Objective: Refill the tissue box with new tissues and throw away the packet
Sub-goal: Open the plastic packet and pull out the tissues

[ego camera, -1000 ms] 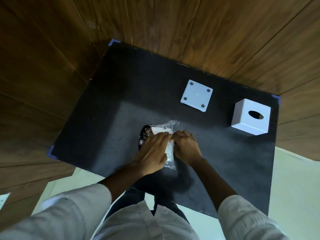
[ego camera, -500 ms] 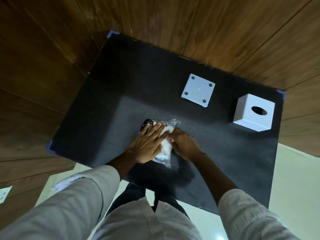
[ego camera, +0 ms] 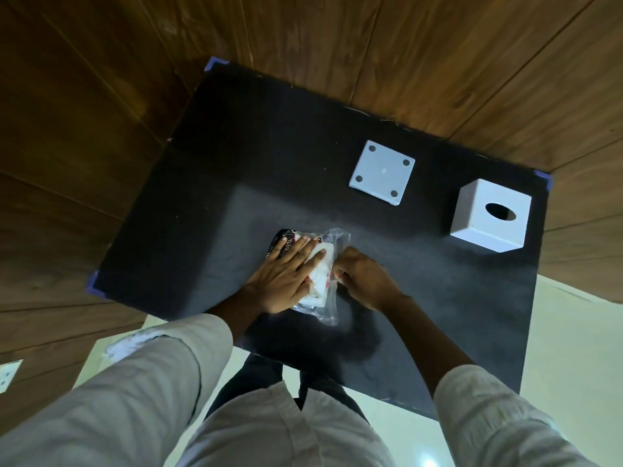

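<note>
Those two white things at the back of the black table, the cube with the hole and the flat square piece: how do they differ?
The white cube-shaped tissue box stands tall, while the flat white square plate lies low on the black table. The box has one dark oval slot on top; the plate has four small dark round spots near its corners. The box sits nearer the right edge, the plate further left. Both are plain white, square in outline, and untouched.

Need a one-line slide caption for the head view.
Left hand flat on tissue packet, right hand at its edge; tissue box and base plate apart.
</note>
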